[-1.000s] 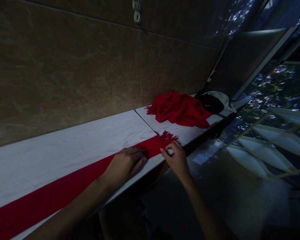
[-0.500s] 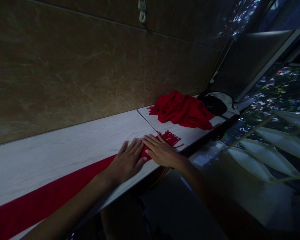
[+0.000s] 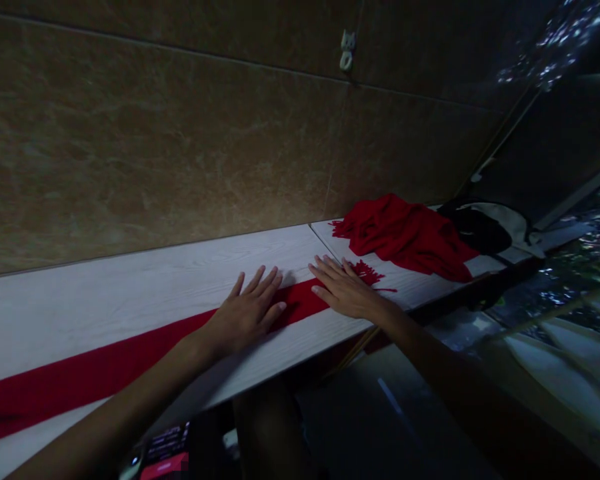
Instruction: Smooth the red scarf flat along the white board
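Observation:
A long red scarf (image 3: 160,350), laid out as a narrow flat strip, runs along the white wood-grain countertop (image 3: 130,280) and ends in a fringe at the right. My left hand (image 3: 247,310) is over the strip's middle part, palm down with fingers spread; whether it presses on the cloth I cannot tell. Close to the fringe, my right hand (image 3: 345,288) lies flat on the scarf, fingers stretched out. Bare red cloth shows between the two hands. Neither hand grips anything.
Farther right, a crumpled red fringed cloth (image 3: 405,233) lies beside a black and white bag (image 3: 495,227). A tiled wall (image 3: 180,147) with a small white hook (image 3: 347,50) rises behind the countertop. Below its front edge, a lit phone screen (image 3: 167,450) shows at lower left.
My hands have moved apart, uncovering more of the scarf between them. The left hand appears lifted slightly. The view has turned left, so the background sits farther right.

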`<control>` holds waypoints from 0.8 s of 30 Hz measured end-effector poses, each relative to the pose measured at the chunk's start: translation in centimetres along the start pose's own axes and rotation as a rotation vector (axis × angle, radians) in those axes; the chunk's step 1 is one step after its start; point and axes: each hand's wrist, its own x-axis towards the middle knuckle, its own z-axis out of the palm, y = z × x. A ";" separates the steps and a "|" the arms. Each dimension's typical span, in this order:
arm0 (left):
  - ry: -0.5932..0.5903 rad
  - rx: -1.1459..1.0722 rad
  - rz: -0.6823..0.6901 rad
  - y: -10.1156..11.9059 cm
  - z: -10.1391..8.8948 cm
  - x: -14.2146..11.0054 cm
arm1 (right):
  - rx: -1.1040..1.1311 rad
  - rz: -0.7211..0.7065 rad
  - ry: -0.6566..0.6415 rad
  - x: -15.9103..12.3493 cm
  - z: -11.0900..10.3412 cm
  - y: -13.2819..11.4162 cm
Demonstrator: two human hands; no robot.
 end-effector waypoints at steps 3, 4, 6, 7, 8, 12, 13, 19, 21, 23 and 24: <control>-0.007 0.020 0.029 -0.7 0.4 -2.3 | 0.020 -0.045 -0.039 0.9 0.3 -2.0; -0.026 0.014 0.019 -0.6 0.7 -2.7 | 0.029 -0.045 -0.064 1.1 0.4 -2.4; -0.062 -0.005 -0.021 -0.3 1.1 -3.3 | 0.043 -0.026 -0.112 1.5 0.6 -2.9; -0.073 -0.013 -0.040 0.0 1.2 -3.5 | 0.048 -0.018 -0.132 1.6 0.7 -2.9; -0.083 -0.019 -0.052 0.1 1.3 -3.7 | 0.054 -0.013 -0.148 1.6 0.7 -2.8; -0.124 -0.060 -0.086 -0.8 -0.2 -5.5 | 0.079 -0.005 -0.177 1.5 0.6 -2.1; -0.121 -0.071 -0.107 -1.8 -1.0 -6.3 | 0.087 -0.002 -0.167 1.5 0.6 -2.0; -0.030 -0.013 -0.447 -9.9 -5.7 -13.4 | 0.151 -0.037 -0.103 3.1 0.2 -5.6; -0.045 0.023 -0.506 -11.3 -5.9 -15.7 | 0.158 -0.043 -0.116 4.1 0.2 -7.7; -0.082 0.052 -0.515 -11.9 -5.3 -17.6 | 0.158 -0.033 -0.149 4.8 0.4 -9.5; -0.098 0.061 -0.515 -12.0 -4.9 -18.5 | 0.155 -0.027 -0.167 5.1 0.5 -10.0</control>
